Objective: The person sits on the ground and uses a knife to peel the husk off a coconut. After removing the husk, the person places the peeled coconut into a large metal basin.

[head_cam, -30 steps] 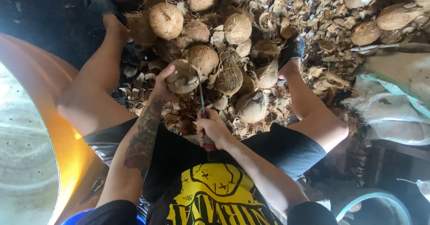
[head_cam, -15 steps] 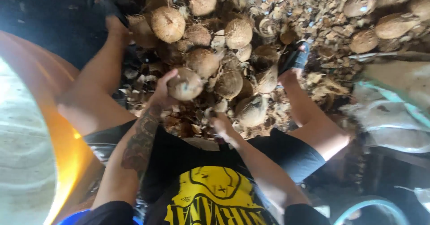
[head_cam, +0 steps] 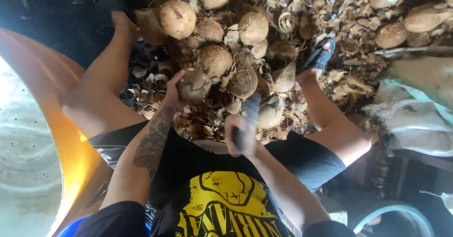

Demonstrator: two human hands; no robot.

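Observation:
My left hand grips a brown husked coconut held out over the pile in front of my knees. My right hand is closed on the handle of a dark blade, which points up toward the pile, a short way right of the held coconut. The blade is blurred and not touching the coconut. I sit with both bare legs spread around the heap, a black sandal on the right foot.
Several husked coconuts and husk scraps cover the ground ahead. A large orange basin stands at the left. Pale sacks lie at the right, and a blue-rimmed tub is at the lower right.
My right hand has drawn the blade back and down from the coconut. My left hand has kept the coconut held over the pile, shifted slightly.

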